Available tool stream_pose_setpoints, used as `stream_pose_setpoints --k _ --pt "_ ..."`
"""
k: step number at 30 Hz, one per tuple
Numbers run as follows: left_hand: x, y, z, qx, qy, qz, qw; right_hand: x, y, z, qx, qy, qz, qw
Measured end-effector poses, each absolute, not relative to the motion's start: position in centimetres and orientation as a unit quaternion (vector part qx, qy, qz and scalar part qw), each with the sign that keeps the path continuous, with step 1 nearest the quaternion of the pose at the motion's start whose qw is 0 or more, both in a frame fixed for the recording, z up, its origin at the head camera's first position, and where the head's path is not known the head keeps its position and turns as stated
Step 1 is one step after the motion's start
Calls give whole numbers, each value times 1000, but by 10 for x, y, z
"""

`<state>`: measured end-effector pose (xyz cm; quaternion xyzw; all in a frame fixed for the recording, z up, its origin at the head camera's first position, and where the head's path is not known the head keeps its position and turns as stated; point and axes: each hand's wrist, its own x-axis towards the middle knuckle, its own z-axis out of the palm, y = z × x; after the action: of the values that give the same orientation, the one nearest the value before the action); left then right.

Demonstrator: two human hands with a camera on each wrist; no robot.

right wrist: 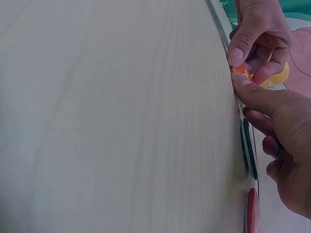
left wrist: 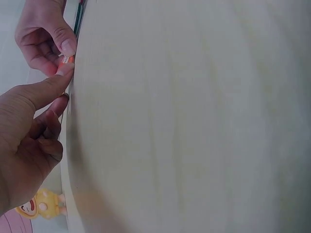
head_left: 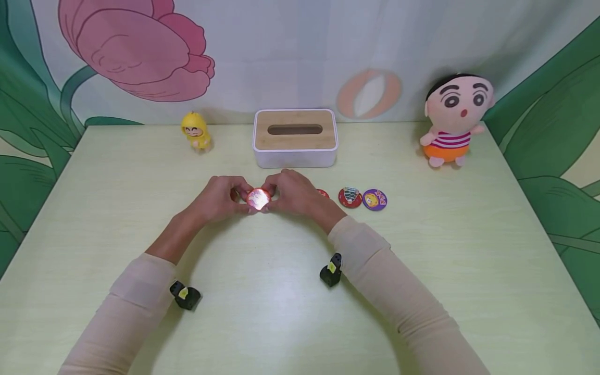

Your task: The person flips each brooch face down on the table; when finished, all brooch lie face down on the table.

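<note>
Pale table (head_left: pixel 253 328): we see left hand (head_left: pixel 217 200) and right hand (head_left: pixel 294 192) both pinching one badge (head_left: pixel 259 199), other badges (head_left: pixel 375 200) lying to the right, box (head_left: pixel 296 158) behind.

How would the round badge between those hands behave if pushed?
Probably stiff: the badge looks unbent between left hand and right hand. Its glare suggests a slippery surface. Its round outline means it might roll on edge.

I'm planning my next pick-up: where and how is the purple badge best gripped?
Probably by its rim, near and far edges between thumb and finger, the right hand coming from the right once free. The purple badge is round and lies flat, so its edge offers the hold; the red badge crowds its left, while its right is open.
</note>
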<state>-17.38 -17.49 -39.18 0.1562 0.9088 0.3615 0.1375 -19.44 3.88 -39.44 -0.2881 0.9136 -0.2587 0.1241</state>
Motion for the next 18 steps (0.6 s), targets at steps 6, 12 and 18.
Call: stream_pose_setpoints --k 6,12,18 --pt "-174 -175 -392 156 907 368 137 -194 39 -395 -290 912 -266 120" --pt "-174 -174 -392 148 907 368 139 -193 39 -395 -290 911 -266 127" --pt "-173 -172 -390 131 909 368 147 -193 38 -395 -282 912 -266 137"
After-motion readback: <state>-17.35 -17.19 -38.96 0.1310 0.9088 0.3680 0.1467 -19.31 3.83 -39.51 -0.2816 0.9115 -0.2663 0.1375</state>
